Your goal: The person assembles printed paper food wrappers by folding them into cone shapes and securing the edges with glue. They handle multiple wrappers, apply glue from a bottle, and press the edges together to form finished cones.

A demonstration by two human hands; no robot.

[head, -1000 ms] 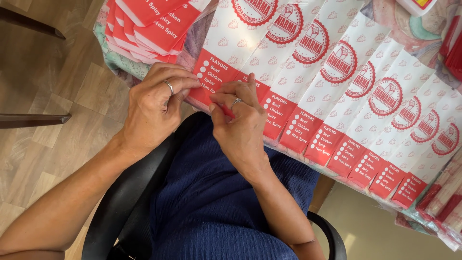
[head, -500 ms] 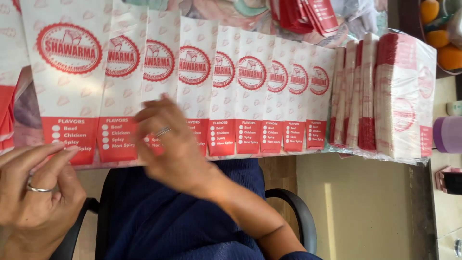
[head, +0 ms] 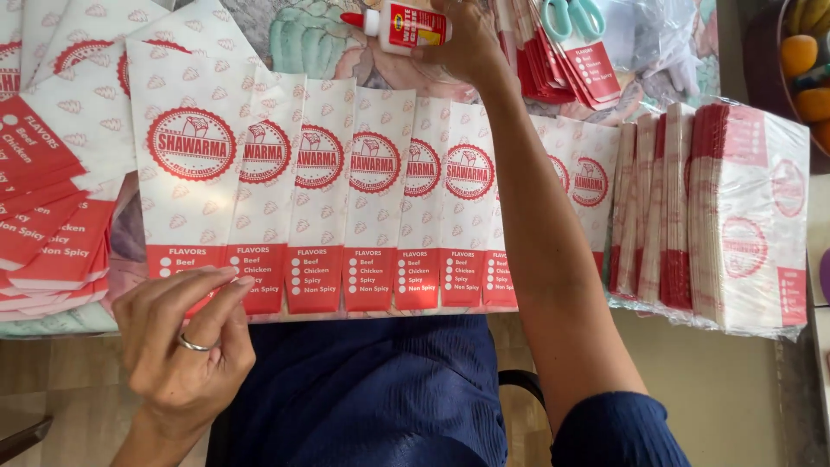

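A fanned row of white and red paper bags (head: pixel 372 199) lies across the table in front of me. My right hand (head: pixel 462 39) reaches over the row to the far side and grips a small white glue bottle (head: pixel 405 24) with a red cap and label. My left hand (head: pixel 186 333), with a ring on one finger, rests at the near edge and pinches the red bottom corner of the leftmost bag (head: pixel 186 259) in the row.
More of the same bags lie stacked at the left (head: pixel 43 233) and bundled upright in clear plastic at the right (head: pixel 718 216). Teal-handled scissors (head: pixel 575 15) and another bag pile (head: pixel 562 65) sit at the back. Fruit (head: pixel 800 60) lies far right.
My right hand has left the near edge of the bags, reached to the back of the table and closed on the glue bottle. My left hand has come up to the leftmost bag's corner.
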